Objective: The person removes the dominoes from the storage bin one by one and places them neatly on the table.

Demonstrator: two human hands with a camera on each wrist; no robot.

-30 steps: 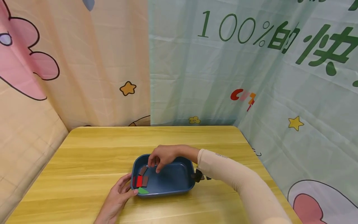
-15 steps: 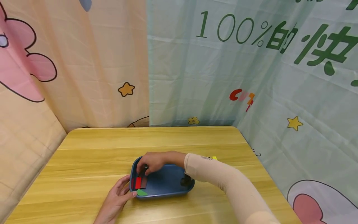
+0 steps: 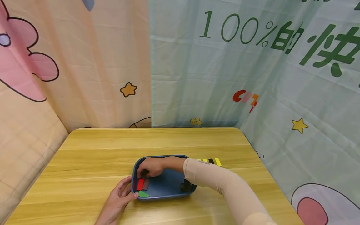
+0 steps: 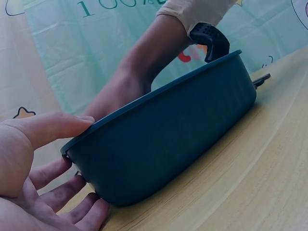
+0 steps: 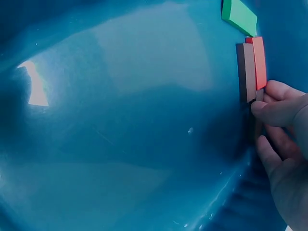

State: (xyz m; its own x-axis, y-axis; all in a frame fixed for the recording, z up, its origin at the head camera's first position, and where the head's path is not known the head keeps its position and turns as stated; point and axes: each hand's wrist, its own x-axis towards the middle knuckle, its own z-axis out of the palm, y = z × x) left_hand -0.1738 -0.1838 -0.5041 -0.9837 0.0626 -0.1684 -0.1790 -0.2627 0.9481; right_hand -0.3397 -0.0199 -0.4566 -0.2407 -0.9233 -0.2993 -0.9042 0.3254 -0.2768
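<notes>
My left hand (image 3: pixel 115 200) grips the left end of a deep blue tray (image 4: pixel 168 130), thumb over the rim and fingers against the outer wall. Inside the tray, my right hand (image 3: pixel 153 166) reaches down at the left end. In the right wrist view its thumb and fingers pinch a brown block (image 5: pixel 260 122), partly hidden by them. That block lines up with the end of a red block (image 5: pixel 260 62). A second brown block (image 5: pixel 246 72) lies alongside the red one. Beyond them, a green block (image 5: pixel 240 18) sits near the tray's corner.
On the wooden table (image 3: pixel 98 150), several yellow blocks (image 3: pixel 217 162) and a black block (image 3: pixel 211 161) lie right of the tray, partly behind the right sleeve (image 3: pixel 225 178). A black wrist device (image 3: pixel 185 186) hangs over the tray's right end. Printed curtains (image 3: pixel 180 78) stand behind the table.
My right hand has moved left and down to the tray's left end and now pinches the brown block that lay there slanted. The left hand keeps its grip on the tray.
</notes>
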